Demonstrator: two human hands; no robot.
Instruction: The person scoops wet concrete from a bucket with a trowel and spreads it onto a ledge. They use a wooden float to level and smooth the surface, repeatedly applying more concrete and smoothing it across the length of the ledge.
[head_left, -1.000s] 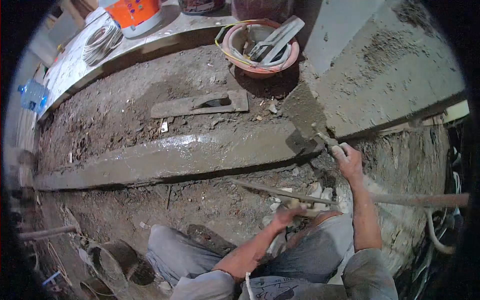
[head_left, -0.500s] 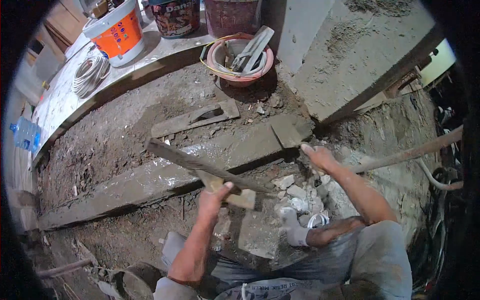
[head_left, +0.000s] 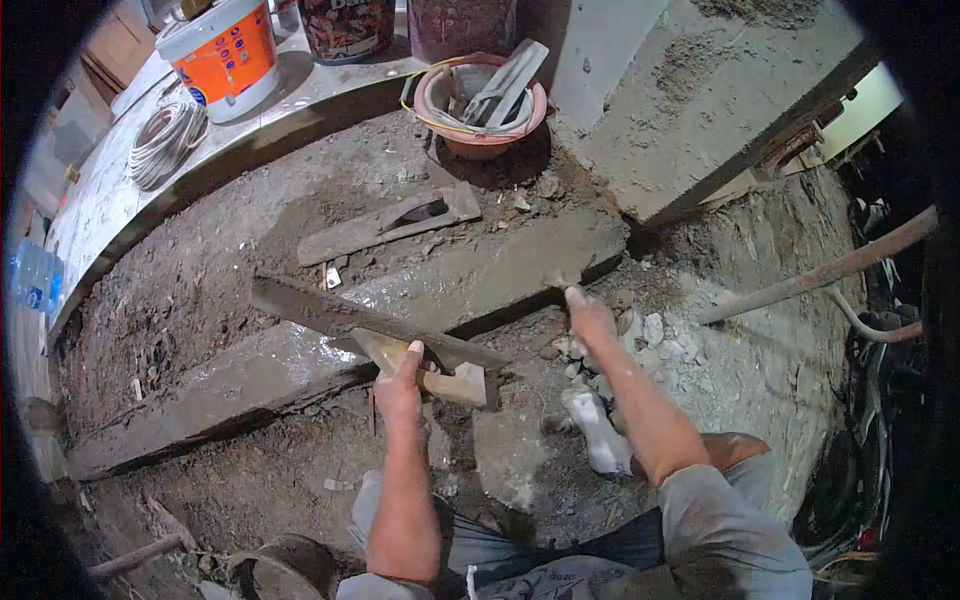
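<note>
A long raised strip of wet grey mortar runs diagonally across the ground before me. My left hand is closed round the handle of a long wooden float, tilted with its board over the near edge of the strip. My right hand is closed at the strip's near edge, farther right. It grips a trowel whose blade I can hardly tell from the mortar. Beyond the strip, a second float with a cut-out handle lies on the dirt.
A bowl of tools stands behind, near a mortar-covered slab. An orange-and-white bucket and coiled cable rest on the tiled ledge. A pole juts in at right, by white rubble.
My right hand has moved left and slightly down along the strip's edge, drawing the trowel from the strip's right end. My left hand and the float have shifted slightly left, the board turning more face-on.
</note>
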